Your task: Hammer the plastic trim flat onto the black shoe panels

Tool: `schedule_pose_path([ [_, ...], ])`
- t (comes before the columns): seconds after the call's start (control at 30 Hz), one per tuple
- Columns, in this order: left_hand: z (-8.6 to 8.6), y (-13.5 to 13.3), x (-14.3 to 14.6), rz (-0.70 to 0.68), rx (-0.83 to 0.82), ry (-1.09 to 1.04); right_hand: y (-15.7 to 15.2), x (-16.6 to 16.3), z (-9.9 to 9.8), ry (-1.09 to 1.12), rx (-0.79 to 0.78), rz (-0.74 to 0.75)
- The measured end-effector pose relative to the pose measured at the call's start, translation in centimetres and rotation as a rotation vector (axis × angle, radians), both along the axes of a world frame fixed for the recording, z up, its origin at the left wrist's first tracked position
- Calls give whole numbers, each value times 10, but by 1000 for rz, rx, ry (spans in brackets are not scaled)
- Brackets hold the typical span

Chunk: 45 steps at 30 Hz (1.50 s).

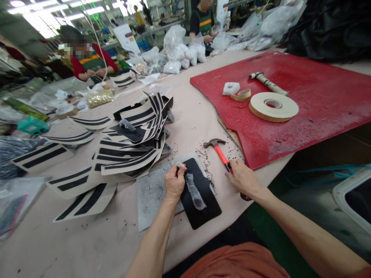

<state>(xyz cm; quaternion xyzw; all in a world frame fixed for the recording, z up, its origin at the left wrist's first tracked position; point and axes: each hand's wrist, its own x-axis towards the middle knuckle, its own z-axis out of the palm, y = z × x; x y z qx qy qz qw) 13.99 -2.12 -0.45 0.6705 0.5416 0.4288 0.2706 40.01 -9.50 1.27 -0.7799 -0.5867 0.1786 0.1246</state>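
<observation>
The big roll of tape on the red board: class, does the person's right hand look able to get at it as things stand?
Probably yes. The right hand rests on the hammer handle near the red board, and the big roll of tape lies flat and uncovered beyond it. Nothing stands between them, though the hand would have to let go of the hammer.

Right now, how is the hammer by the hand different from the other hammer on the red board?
The red-handled hammer lies on the pale table, its grip under the right hand; the wrapped hammer lies untouched on the red board. The first has a bright red handle, the second a whitish wrapped one. The first sits nearer, the second farther back. Both lie flat.
</observation>
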Motion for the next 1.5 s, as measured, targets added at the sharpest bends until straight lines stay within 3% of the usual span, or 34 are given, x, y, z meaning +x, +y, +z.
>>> schedule_pose_path([
  [0.17,-4,1,-1,-25,1,-34,17,1,11,769,-250,-168],
  [0.3,-7,1,-1,-41,7,-47,22,-13,44,894,-237,-161],
  [0.4,-6,0,0,-57,21,-40,12,-23,76,647,28,-9],
  [0.5,-5,-1,0,-71,58,-6,1,-29,99,140,230,260],
  [0.57,-6,-1,0,-62,73,45,-4,-32,104,-120,168,401],
  [0.67,-8,-1,-1,-37,75,123,-1,-33,111,-281,22,543],
  [0.77,-11,-1,0,-62,87,116,6,-34,135,-260,118,529],
  [0.87,-12,-1,0,-77,86,76,8,-37,157,-137,352,333],
  [0.97,-12,1,0,-78,76,79,1,-40,147,-90,375,276],
  [1.1,-14,2,0,-27,40,160,-5,-38,117,-203,40,556],
  [1.17,-14,2,0,-26,43,160,-1,-37,119,-203,24,561],
  [1.33,-12,0,-1,-83,73,87,7,-38,134,-70,233,342],
  [1.5,-11,-1,-1,-55,62,140,2,-32,113,-247,-36,550],
])
